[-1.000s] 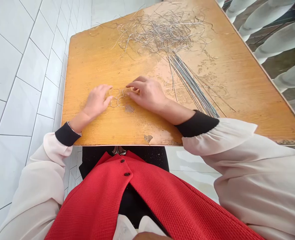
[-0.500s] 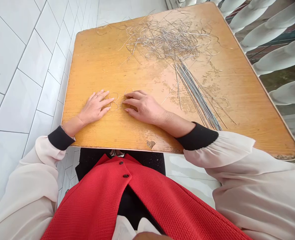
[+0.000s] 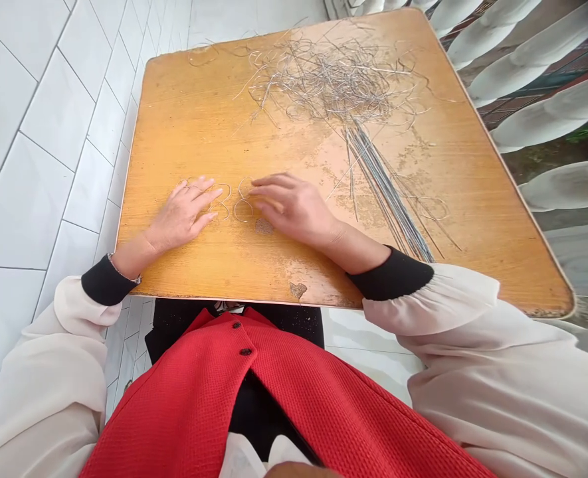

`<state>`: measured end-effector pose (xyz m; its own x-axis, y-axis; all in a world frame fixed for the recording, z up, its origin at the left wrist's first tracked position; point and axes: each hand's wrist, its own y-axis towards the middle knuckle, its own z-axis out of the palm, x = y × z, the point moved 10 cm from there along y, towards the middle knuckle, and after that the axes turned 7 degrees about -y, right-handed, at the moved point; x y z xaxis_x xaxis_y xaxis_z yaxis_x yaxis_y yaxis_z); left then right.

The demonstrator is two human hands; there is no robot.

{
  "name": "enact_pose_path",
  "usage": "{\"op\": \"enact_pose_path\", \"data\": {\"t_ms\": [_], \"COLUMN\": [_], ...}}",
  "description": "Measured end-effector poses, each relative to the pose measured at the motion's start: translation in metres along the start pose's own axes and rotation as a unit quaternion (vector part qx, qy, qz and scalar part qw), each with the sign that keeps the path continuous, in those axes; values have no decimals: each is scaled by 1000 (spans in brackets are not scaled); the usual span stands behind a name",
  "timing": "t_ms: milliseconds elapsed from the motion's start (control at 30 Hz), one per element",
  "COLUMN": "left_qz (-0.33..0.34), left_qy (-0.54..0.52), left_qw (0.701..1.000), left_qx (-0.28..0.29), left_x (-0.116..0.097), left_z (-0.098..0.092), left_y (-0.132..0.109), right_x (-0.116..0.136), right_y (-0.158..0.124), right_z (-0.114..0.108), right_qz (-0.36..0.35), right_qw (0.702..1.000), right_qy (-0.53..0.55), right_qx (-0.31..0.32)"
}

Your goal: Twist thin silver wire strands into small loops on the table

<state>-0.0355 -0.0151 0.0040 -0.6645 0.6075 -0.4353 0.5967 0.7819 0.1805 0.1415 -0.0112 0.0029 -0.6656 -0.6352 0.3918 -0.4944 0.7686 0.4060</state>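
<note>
On the table lie two thin wires bent in curves, a left curved wire (image 3: 230,192) and a right curved wire (image 3: 235,211), with a small gap between them. My left hand (image 3: 183,211) rests with its fingers spread, the fingertips at the left curved wire and partly covering it. Close to the right curved wire, my right hand (image 3: 296,207) has its fingers apart and slightly bent. It is a little blurred, and nothing shows in its grip.
A tangled heap of loose wires (image 3: 338,79) covers the far part of the wooden table (image 3: 184,119). Right of my right hand lies a bundle of straight wires (image 3: 388,189). A tiled wall (image 3: 49,159) runs along the left, and white balusters (image 3: 543,119) stand on the right.
My right hand has drawn slightly back to the right, uncovering more of the right curved wire and a worn patch on the table. My left hand stays nearly in place.
</note>
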Motion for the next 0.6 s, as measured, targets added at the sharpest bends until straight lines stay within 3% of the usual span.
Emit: {"op": "enact_pose_path", "data": {"t_ms": [133, 267, 433, 600], "left_qz": [-40, -104, -153, -201], "left_qy": [-24, -17, -10, 10], "left_qw": [998, 993, 986, 979], "left_qx": [-48, -61, -68, -11], "left_x": [-13, -13, 12, 18], "left_z": [-8, 1, 19, 33], "left_y": [7, 29, 76, 106], "right_x": [-48, -77, -77, -75], "right_y": [-2, 6, 34, 52], "right_z": [-17, -7, 7, 24], "right_qz": [130, 163, 153, 169], "right_qw": [990, 986, 988, 985], "right_qy": [5, 11, -16, -30], "right_qx": [-59, -35, -4, 21]}}
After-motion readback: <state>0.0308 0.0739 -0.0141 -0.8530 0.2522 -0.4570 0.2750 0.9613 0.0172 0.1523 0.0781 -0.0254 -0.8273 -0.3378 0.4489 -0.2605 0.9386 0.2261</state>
